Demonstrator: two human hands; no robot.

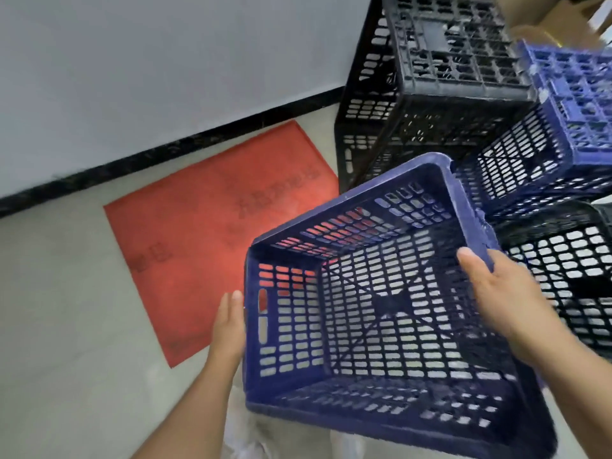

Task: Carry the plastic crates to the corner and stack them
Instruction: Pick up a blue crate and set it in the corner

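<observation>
Blue crate [381, 313] mouth toward camera, tilted; both hands [228, 326] clasp opposite sides.

A red mat [212, 233] lies flat on the pale floor [66, 326] ahead of me, faint dark characters printed across it. Its far corner sits near the black skirting [165, 149] that runs along the foot of the white wall [149, 61].
</observation>
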